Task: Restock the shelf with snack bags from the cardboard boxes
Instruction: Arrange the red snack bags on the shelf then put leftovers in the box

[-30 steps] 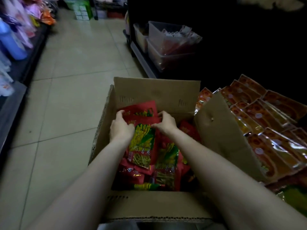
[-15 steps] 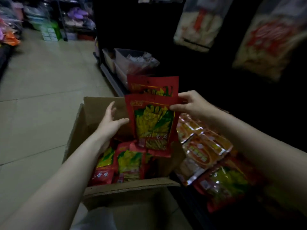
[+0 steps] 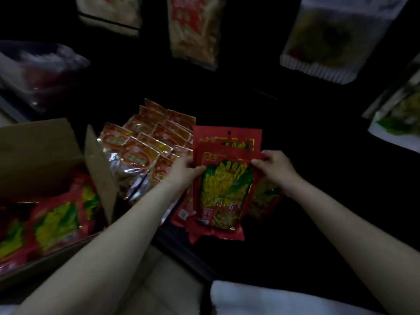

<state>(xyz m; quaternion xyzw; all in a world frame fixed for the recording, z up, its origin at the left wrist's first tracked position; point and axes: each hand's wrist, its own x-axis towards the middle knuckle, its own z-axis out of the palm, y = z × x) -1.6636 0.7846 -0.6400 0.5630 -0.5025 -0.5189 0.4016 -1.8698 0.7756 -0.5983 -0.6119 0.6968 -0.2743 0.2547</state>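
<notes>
Dark shelving (image 3: 318,137) fills the head view, with pale bags hanging above it. Over the shelf, the left hand (image 3: 184,170) and right hand (image 3: 273,165) each pinch a side edge of a small stack of red snack bags (image 3: 225,185), fingers curled round it. Left of the stack lie orange packets (image 3: 145,142), then an open cardboard box (image 3: 41,151) holding more red bags.

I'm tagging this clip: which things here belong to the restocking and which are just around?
Job: red snack bags held by left hand and right hand; cardboard box.
Around: orange packets; hanging bags.
</notes>
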